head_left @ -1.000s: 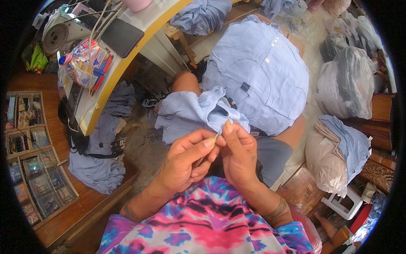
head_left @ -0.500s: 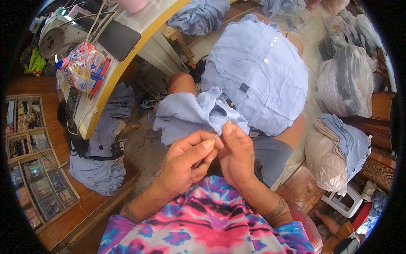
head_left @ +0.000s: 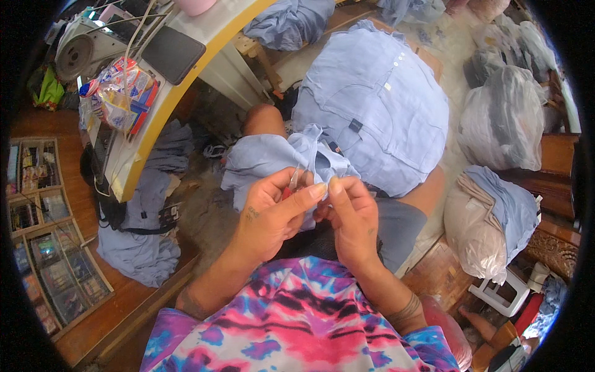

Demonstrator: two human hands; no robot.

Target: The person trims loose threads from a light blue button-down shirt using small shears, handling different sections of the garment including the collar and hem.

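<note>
Over my lap hangs a light blue garment [head_left: 257,158], its edge gathered between both hands. My left hand [head_left: 273,211] is closed, its thumb tip pressed at the cloth edge. Tucked between that hand's fingers is a small tool with a pointed metal blade [head_left: 294,179] and a bit of red at its base; its exact kind is unclear. My right hand [head_left: 351,214] is closed too, pinching the garment edge between thumb and forefinger, close to the left thumb. Just beyond lies a big pile of light blue garments [head_left: 372,111] with a dark label and small white buttons on top.
At the left, a yellow-edged table [head_left: 152,130] carries a phone [head_left: 173,54], a colourful packet [head_left: 124,96] and a sewing machine [head_left: 77,53]. More blue cloth [head_left: 139,248] hangs below it. Filled plastic bags [head_left: 502,118] and a white stool [head_left: 502,296] stand at the right.
My left hand has turned, so the blade now points upward between its fingers rather than toward the right fingertips. The left thumb has come to the cloth edge beside the right thumb.
</note>
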